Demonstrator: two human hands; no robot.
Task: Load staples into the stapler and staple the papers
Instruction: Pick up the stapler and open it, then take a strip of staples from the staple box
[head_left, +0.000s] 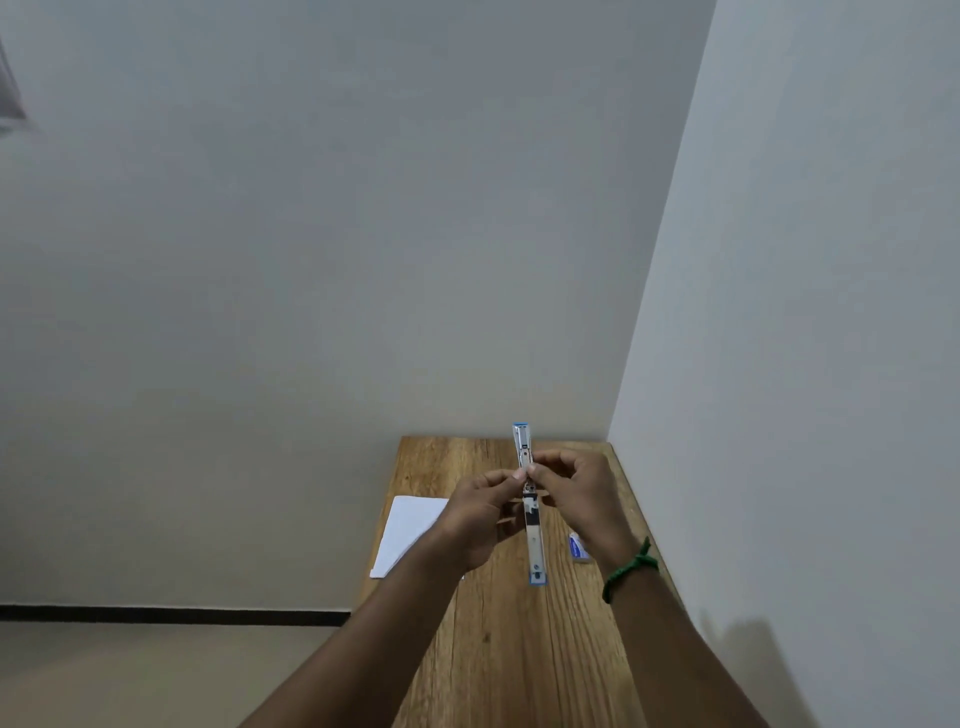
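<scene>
A blue and silver stapler (533, 540) is swung fully open into one long strip and held above the wooden table (519, 649). My left hand (480, 519) grips its middle from the left. My right hand (576, 499) pinches at the hinge area from the right; whether it holds staples is too small to tell. White papers (408, 535) lie on the table's left side, partly under my left hand. A small white and blue staple box (578, 547) lies on the table near my right wrist.
The narrow table stands in a corner, with a wall right behind it and another along its right edge. The floor drops away to the left of the table. A green band circles my right wrist (628, 571).
</scene>
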